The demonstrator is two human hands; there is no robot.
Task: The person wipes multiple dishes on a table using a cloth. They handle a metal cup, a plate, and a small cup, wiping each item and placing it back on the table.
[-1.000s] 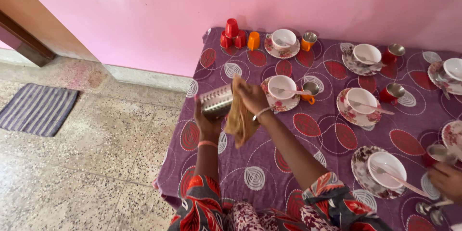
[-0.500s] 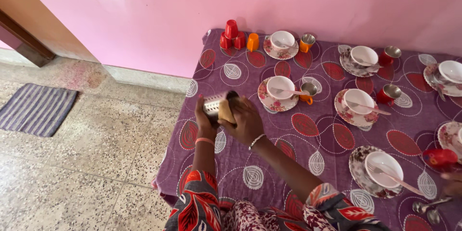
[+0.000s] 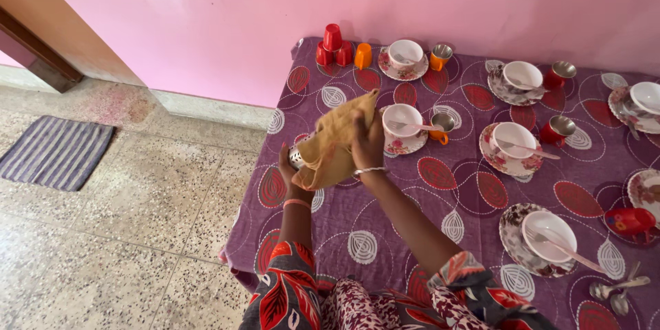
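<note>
I look down at a tabletop (image 3: pixel 385 227) under a purple cloth with red ovals, pushed against a pink wall. Near its left edge I hold a steel cup (image 3: pixel 297 157) in the air above the cloth. My left hand (image 3: pixel 289 168) wraps it from below, grip closed around its body. My right hand (image 3: pixel 368 141) has its grip clamped on a yellow cloth (image 3: pixel 333 148), which drapes over most of the cup and hides its mouth, so only a shiny patch of the side shows at the left. The cup seems to lie tipped on its side, long axis roughly level and running left to right, its covered end toward my right hand; I cannot tell for sure which end is the mouth. As I judge it, I am in the middle of wiping the cup. The next move would call for turning the cup within my left grip while the cloth rubs round it, keeping the hold firm so the smooth metal does not slip. Along the far edge stand stacked red cups (image 3: pixel 333 47) and an orange cup (image 3: pixel 362 56). Floral saucers with white bowls (image 3: pixel 403 121) and spoons spread toward the right edge. A red cup (image 3: pixel 630 221) lies near the right edge.
</note>
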